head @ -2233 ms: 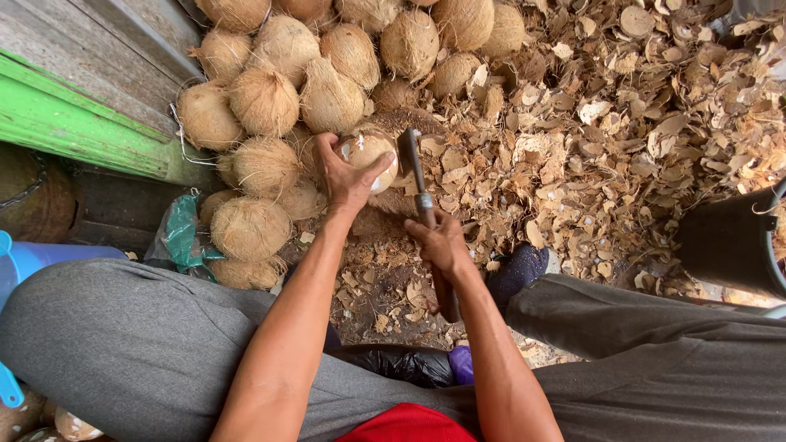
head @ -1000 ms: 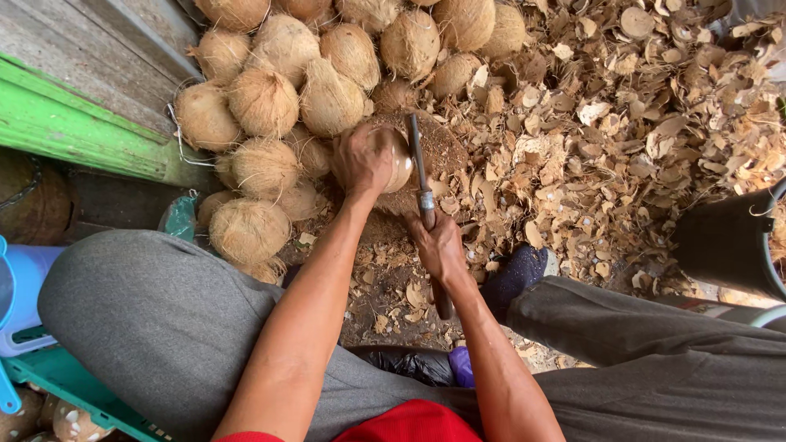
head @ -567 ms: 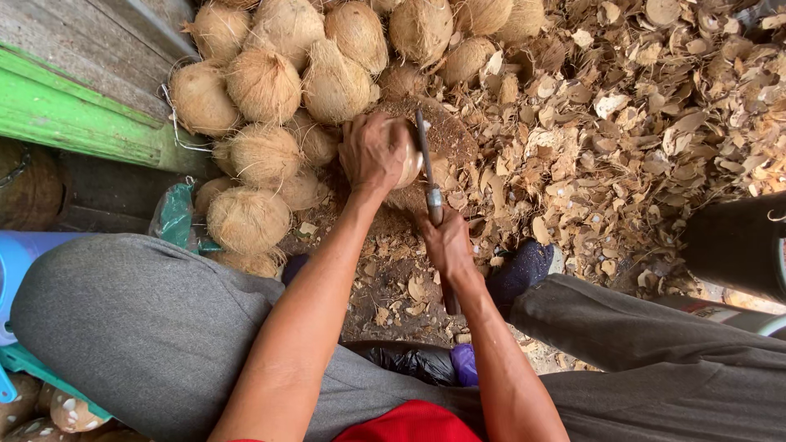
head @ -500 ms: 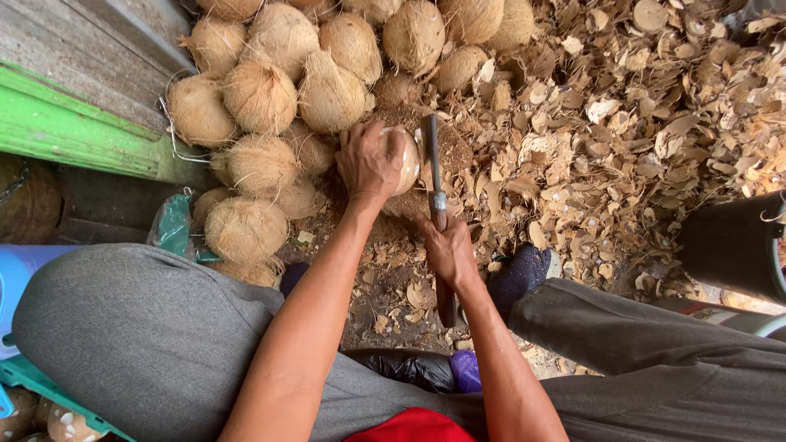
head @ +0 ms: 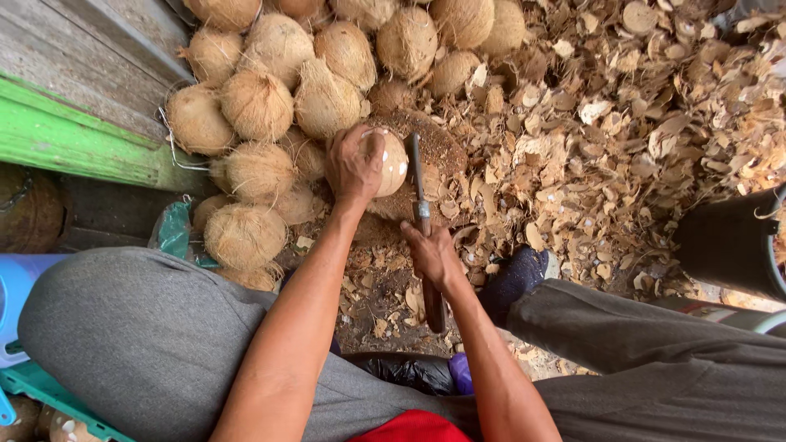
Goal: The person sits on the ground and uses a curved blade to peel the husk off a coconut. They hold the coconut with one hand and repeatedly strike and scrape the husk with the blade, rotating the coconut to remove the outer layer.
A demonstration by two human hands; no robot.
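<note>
Left hand (head: 354, 166) grasps peeled coconut (head: 391, 161), covering its left side; right hand (head: 431, 255) clenched on cleaver (head: 419, 205), handle mostly hidden.

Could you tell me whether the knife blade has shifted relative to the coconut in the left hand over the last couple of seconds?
Cannot tell: the camera itself shifts. The knife blade lies just right of the coconut in the left hand, as it did earlier.

No labels, signs or screens appear. Two soft bags only: a crumpled green plastic bag (head: 173, 231) against the grey boards at left, beside the husked coconuts, and a black plastic bag (head: 409, 372) between the seated person's legs.
</note>
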